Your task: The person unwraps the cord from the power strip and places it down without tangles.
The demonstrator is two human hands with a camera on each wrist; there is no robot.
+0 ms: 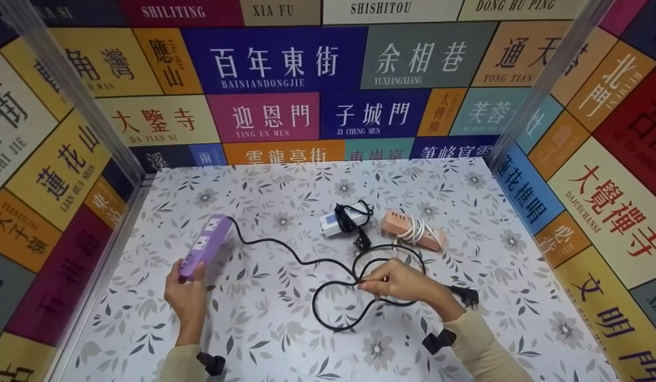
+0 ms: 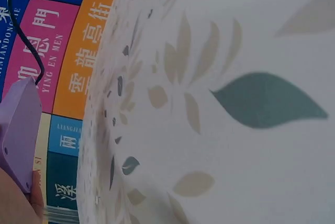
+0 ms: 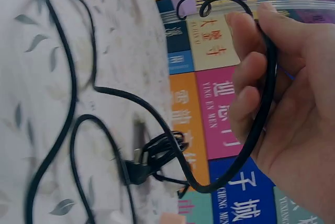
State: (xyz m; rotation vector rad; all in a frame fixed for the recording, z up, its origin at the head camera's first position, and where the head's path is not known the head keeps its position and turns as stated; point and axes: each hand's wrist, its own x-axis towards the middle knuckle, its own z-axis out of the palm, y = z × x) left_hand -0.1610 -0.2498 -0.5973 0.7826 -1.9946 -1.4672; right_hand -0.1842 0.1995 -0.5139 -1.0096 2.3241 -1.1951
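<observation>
On the left, my left hand [image 1: 187, 294] grips the near end of a purple power strip [image 1: 207, 245], its sockets facing up. In the left wrist view the strip [image 2: 18, 130] appears at the left edge, with part of the hand [image 2: 15, 203] below it. A black cord [image 1: 303, 263] runs from the strip's far end to my right hand [image 1: 404, 281], which pinches it between thumb and fingers. Loose loops of this cord spread around that hand. The right wrist view shows the cord [image 3: 268, 90] crossing the fingers. A black plug [image 1: 470, 297] lies beside the right wrist.
Behind the right hand lie a white power strip [image 1: 332, 229] wrapped in its black cord and a peach power strip [image 1: 433, 240] wrapped in white cord. The floral tabletop [image 1: 264, 329] is bounded by sign-printed walls [image 1: 274, 58] at the back and sides.
</observation>
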